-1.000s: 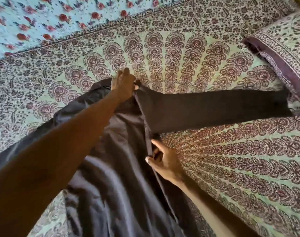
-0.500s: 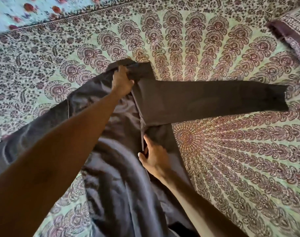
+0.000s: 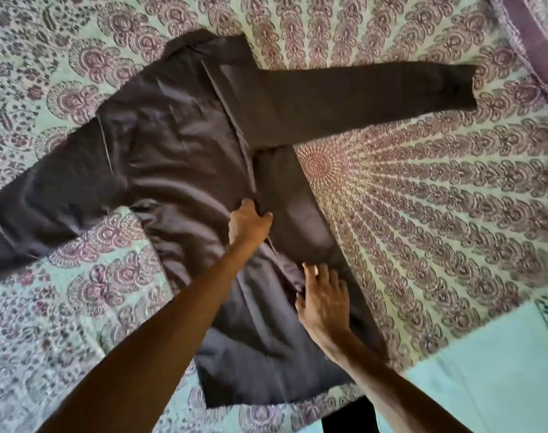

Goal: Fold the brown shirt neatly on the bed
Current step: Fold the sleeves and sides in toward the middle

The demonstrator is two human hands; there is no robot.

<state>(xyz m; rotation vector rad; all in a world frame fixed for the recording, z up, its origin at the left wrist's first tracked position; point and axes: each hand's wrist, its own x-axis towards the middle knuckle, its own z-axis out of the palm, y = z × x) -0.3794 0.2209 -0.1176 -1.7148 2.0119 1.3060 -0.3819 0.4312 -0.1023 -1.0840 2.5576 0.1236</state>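
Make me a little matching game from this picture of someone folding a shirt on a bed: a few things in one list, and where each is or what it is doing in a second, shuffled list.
Things:
1. left hand
2. right hand
3. right-side sleeve
4. left-side sleeve

Places or states:
A. lies straight across the bedspread towards the right
B. pinches the folded edge at the middle of the brown shirt
C. rests flat, fingers spread, on the lower part of the shirt
D. stretches out, wrinkled, towards the left edge of the view

Pairs: 1-B, 2-C, 3-A, 4-D
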